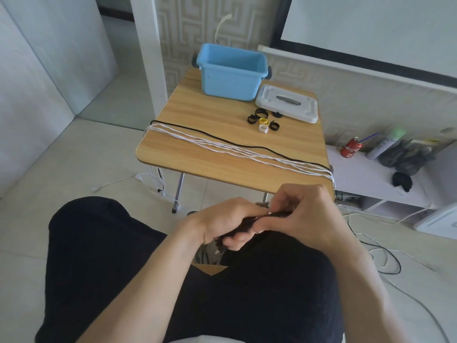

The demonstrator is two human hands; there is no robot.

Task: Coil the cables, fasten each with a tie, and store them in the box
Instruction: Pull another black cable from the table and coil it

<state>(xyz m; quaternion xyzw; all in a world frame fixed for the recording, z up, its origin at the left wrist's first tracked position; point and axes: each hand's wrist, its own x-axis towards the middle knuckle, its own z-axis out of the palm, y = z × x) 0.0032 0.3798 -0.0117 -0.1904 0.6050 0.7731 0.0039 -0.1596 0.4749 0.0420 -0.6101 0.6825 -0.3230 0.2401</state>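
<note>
So both hands, left & right, are clamped on a bundled black cable lying left-right; blue plastic box sits straight ahead.

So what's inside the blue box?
Only bare inner walls of the box show; its front wall hides the bottom, so any cable there can't be seen. Its lid lies beside it.

Both hands grip black cable over lap.
</note>
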